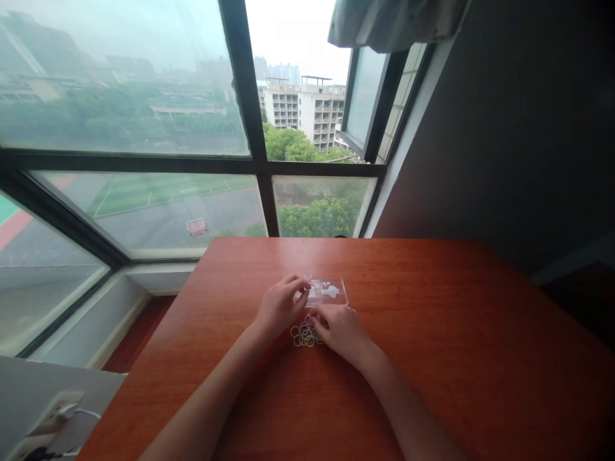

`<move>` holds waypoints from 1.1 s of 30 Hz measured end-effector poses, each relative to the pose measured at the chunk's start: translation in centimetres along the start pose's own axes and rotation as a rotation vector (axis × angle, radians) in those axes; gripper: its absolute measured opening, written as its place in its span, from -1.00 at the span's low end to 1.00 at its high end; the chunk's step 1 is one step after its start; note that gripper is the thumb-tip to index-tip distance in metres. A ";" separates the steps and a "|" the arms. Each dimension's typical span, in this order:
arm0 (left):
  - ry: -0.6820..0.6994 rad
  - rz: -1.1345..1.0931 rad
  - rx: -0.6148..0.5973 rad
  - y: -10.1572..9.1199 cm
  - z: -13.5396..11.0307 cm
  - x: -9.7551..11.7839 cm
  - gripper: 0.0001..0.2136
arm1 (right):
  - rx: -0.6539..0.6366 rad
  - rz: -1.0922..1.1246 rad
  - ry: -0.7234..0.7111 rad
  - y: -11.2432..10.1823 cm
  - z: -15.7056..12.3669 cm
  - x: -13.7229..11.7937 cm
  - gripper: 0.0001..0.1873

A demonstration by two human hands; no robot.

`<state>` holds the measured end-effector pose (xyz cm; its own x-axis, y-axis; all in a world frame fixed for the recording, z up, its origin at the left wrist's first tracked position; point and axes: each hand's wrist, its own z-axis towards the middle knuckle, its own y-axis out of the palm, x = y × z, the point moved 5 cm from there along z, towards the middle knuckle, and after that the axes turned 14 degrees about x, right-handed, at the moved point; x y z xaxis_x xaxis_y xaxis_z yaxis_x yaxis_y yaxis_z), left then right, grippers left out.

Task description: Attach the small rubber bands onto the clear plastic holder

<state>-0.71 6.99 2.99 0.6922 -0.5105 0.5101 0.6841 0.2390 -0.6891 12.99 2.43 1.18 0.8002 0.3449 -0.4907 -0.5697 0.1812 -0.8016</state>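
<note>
A small clear plastic case (329,291) lies flat on the reddish wooden table (432,333). My left hand (281,306) rests at its left edge with curled fingertips touching the case. A little pile of several small rings (303,335) sits just in front of the case, between my hands. Beside the rings on the right, my right hand (342,328) has its fingers bent down at the pile, seemingly pinching one ring, though the fingertips are too small to read clearly.
A big window with dark frames (250,115) stands behind the table's far edge. A dark wall (519,128) rises on the right. At the lower left, a white power strip with a plugged cable (57,416) lies below the table's left edge.
</note>
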 end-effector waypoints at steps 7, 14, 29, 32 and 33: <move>0.035 -0.195 -0.115 0.0 -0.3 1.4 -0.88 | 0.229 0.118 0.095 -1.4 0.5 1.2 -0.81; 0.033 -0.263 -0.127 -0.1 -0.4 1.8 -0.87 | 0.275 0.186 0.123 -1.8 0.4 1.1 -0.79; -0.056 0.106 0.093 0.2 0.5 -0.6 -0.87 | -0.002 -0.029 0.065 -0.3 0.1 -0.1 -0.83; -0.020 0.132 0.079 0.5 0.5 -0.5 -0.86 | -0.051 -0.069 0.039 0.1 0.0 -0.6 -0.83; -0.016 0.136 0.077 0.4 0.5 -0.5 -0.85 | -0.061 -0.081 0.035 0.2 -0.1 -0.7 -0.83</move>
<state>-0.64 7.76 2.68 0.7830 -0.4558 0.4233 0.5988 0.3680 -0.7114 12.27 2.15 1.34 0.8501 0.2984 -0.4340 -0.4910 0.1509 -0.8580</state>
